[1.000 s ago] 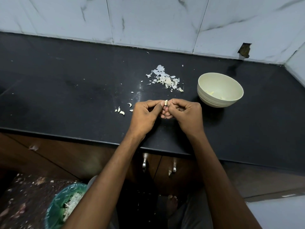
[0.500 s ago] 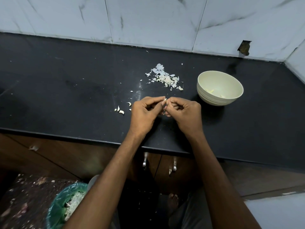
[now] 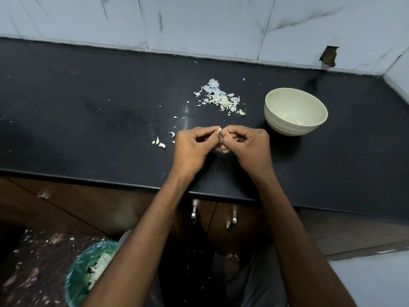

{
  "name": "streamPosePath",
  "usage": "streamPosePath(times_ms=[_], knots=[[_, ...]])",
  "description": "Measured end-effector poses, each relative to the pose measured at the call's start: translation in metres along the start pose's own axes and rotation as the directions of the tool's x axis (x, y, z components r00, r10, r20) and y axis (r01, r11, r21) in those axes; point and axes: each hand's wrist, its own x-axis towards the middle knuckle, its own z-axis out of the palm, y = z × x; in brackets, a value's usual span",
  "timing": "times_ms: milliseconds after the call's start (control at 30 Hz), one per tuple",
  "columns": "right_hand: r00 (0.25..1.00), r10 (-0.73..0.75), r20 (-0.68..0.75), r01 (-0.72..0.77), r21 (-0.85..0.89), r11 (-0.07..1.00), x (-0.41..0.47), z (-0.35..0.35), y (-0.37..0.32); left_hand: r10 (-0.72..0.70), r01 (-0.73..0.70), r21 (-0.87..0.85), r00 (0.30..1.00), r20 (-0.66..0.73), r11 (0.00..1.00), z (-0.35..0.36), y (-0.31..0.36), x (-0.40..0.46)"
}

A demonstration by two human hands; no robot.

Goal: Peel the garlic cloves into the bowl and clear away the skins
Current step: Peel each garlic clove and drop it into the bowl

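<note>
At the lower left of the frame a bin [image 3: 88, 275] lined with a green bag stands on the floor below the worktop [image 3: 88, 120], probably put there so skins can be swept straight off the edge into it; pale scraps already lie inside. On the worktop left of centre, four or so small unpeeled garlic cloves [image 3: 159, 143] wait within easy reach of the left hand [image 3: 194, 147]; I count about four, though the hand hides part of one. At centre both hands meet above the worktop: the left hand's thumb and forefinger pinch one clove [image 3: 219, 130] steady, its grip closed on it, while the right hand [image 3: 247, 147] has its fingertips pinched on the same clove, likely to strip the skin. Above them, towards upper centre, one heap of skins [image 3: 221, 98] is gathered, with loose flakes scattered round it, kept apart from the clean cloves. At centre right stands one pale ribbed bowl [image 3: 278, 125], close by the right hand for dropping; two or three peeled pieces show inside, so most of the work seems ahead
</note>
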Motion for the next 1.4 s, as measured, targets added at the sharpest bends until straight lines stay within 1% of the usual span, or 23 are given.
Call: streamPosePath(times_ms=[100,233,433,600,700,767,867,933,1000,1133,1400], knots=[[1.000,0.026,-0.007,-0.025,0.033,0.999,0.0000,-0.0008,0.0010,-0.033,0.034,-0.068,0.999,0.015,0.997,0.0012,0.0020,-0.0006],[0.997,0.063,-0.033,-0.061,0.051,0.997,0.0002,-0.0004,-0.0003,-0.067,0.069,-0.109,0.998,0.022,0.992,-0.0006,0.0024,0.0011],[0.974,0.126,-0.190,-0.115,0.068,0.991,0.0013,0.0002,0.0008,-0.110,0.113,-0.204,0.994,0.028,0.972,-0.0016,0.0025,0.0000],[0.957,0.195,-0.215,-0.174,0.112,0.978,0.0049,-0.0004,0.0011,-0.147,0.156,-0.292,0.988,0.050,0.944,-0.0049,0.0018,0.0031],[0.960,0.180,-0.214,-0.166,0.082,0.983,0.0037,-0.0013,0.0012,-0.150,0.162,-0.321,0.987,0.063,0.933,-0.0067,0.0020,0.0034],[0.971,0.153,-0.183,-0.139,0.090,0.986,0.0035,-0.0023,0.0026,-0.143,0.158,-0.315,0.987,0.072,0.936,-0.0076,0.0022,0.0036],[0.991,0.109,-0.076,-0.100,0.109,0.989,0.0048,-0.0033,0.0043,-0.140,0.153,-0.287,0.988,0.066,0.946,-0.0068,0.0025,0.0028],[0.995,0.088,-0.038,-0.084,0.101,0.991,0.0046,-0.0025,0.0035,-0.130,0.140,-0.251,0.990,0.056,0.958,-0.0055,0.0019,0.0028],[0.998,0.064,-0.022,-0.062,0.093,0.994,0.0033,-0.0016,0.0018,-0.115,0.123,-0.210,0.992,0.050,0.970,-0.0040,0.0009,0.0028],[0.999,0.035,-0.033,-0.033,0.065,0.997,0.0032,-0.0026,0.0036,-0.098,0.103,-0.166,0.994,0.040,0.981,-0.0019,-0.0005,0.0024],[0.999,0.033,0.019,-0.035,0.080,0.996,0.0041,-0.0031,0.0022,-0.076,0.079,-0.081,0.996,0.040,0.994,0.0008,0.0025,-0.0012]])
